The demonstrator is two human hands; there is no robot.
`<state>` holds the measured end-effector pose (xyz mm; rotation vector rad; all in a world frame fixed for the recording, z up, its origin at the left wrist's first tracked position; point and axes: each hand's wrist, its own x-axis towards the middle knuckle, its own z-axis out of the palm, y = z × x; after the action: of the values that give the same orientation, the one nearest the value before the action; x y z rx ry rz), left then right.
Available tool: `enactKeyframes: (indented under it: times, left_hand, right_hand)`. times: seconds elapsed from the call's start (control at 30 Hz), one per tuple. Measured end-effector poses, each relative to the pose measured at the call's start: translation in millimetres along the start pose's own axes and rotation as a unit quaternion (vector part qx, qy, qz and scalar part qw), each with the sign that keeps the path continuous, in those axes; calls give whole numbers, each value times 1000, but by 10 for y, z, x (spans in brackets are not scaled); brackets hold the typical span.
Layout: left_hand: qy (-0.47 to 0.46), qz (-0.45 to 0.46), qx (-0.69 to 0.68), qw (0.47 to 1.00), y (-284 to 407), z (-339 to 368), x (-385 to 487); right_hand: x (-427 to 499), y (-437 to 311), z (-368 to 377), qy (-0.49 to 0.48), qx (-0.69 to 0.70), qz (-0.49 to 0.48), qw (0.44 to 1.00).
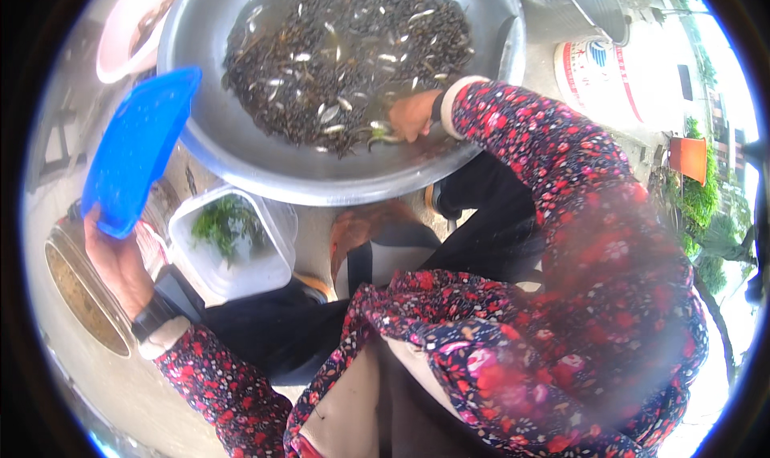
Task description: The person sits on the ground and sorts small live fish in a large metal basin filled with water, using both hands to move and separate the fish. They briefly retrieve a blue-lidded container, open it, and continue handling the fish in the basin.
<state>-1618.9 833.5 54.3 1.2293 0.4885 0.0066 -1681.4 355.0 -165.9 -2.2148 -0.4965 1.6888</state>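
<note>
A wide metal basin (337, 190) holds water, dark snail-like pieces and scattered small silvery fish (329, 114). Over its near right part, my right hand (414, 116) reaches down into the contents with the fingers bent; the fingertips are partly hidden, and a small greenish thing (380, 133) lies beside them. At the left, my left hand (114, 253) holds a blue plastic tray or shallow basket (138, 145) by its lower end, tilted up beside the basin's rim. Between that hand and the basin stands a translucent plastic tub (252, 277) with green leafy plants (225, 223) inside.
A pink basin (114, 43) is at the upper left. A round brownish container (84, 301) stands at the lower left. A metal bucket (559, 7) and a white bucket with red markings (595, 79) are at the upper right. An orange planter (689, 158) stands farther right.
</note>
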Motion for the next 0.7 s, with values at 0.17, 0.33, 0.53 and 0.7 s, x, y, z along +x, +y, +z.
enactKeyframes:
  times: [0.17, 0.33, 0.53, 0.7]
  left_hand:
    - [6, 14, 27, 1000, 2, 40, -58]
    - [3, 25, 20, 999, -3, 106, -110]
    - [8, 11, 21, 1000, -8, 102, -101]
    - [22, 17, 6, 1000, -12, 90, -122]
  right_hand:
    - [-4, 12, -40, 31, -60, 65, 996]
    - [21, 7, -45, 90, 50, 52, 993]
    - [157, -126, 38, 125, -5, 49, 991]
    - [193, -286, 118, 223, -149, 8, 963]
